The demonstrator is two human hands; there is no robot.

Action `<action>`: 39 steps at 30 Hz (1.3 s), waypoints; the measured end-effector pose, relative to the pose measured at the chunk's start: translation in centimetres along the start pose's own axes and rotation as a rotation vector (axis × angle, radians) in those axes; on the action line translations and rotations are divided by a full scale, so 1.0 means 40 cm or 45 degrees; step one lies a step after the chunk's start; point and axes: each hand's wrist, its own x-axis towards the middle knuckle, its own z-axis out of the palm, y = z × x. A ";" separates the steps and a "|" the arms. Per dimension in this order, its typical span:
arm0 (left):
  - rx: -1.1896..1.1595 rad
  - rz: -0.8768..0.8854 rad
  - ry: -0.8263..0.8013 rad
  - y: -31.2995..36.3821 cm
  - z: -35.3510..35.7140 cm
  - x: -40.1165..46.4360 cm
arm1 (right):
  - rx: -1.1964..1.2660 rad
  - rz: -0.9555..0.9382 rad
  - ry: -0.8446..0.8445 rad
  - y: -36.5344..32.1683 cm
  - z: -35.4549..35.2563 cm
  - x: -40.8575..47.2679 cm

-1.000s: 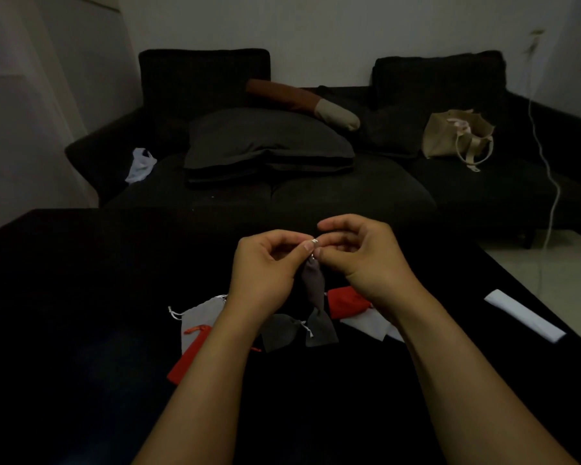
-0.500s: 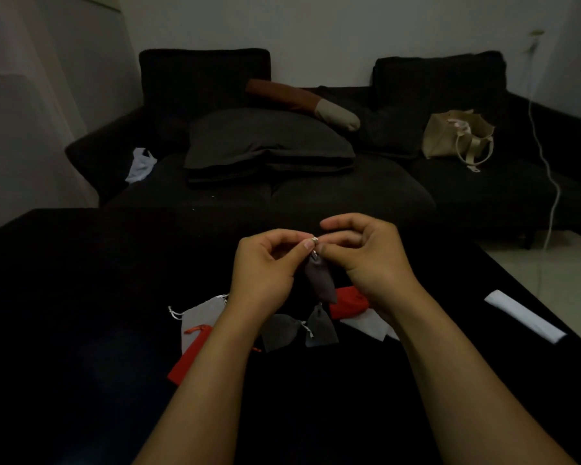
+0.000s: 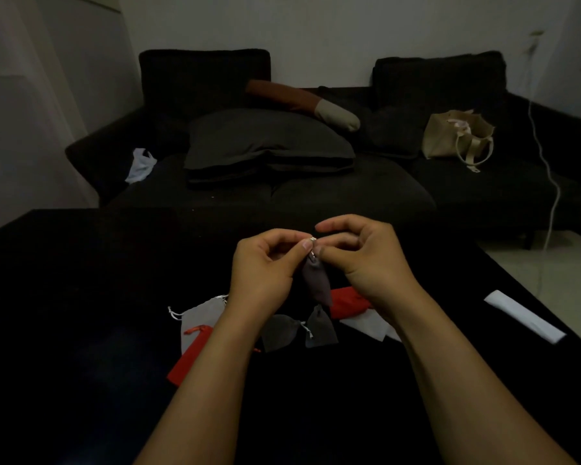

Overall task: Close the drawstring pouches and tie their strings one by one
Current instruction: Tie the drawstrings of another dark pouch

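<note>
Left hand [image 3: 265, 266] and right hand [image 3: 366, 260] pinch string [image 3: 312, 245] atop dark grey pouch [image 3: 317, 283], lifted above worktop [image 3: 81, 297] middle.

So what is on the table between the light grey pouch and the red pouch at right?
In the head view, two dark grey pouches lie there, tops together.

I can read no text, label, brand, number or sign on anything here; the light is too dim.
</note>
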 end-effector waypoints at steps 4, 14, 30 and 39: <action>-0.092 -0.108 -0.004 0.006 -0.004 -0.003 | -0.203 -0.110 -0.065 -0.006 -0.008 0.002; -0.241 -0.330 -0.021 0.017 0.009 0.000 | -0.248 -0.157 0.116 0.012 0.000 0.001; -0.387 -0.496 -0.060 0.041 -0.013 -0.004 | 0.010 0.059 -0.102 -0.001 0.004 -0.002; -0.524 -0.518 -0.170 0.046 -0.021 -0.002 | 0.208 0.087 -0.126 0.000 -0.008 0.003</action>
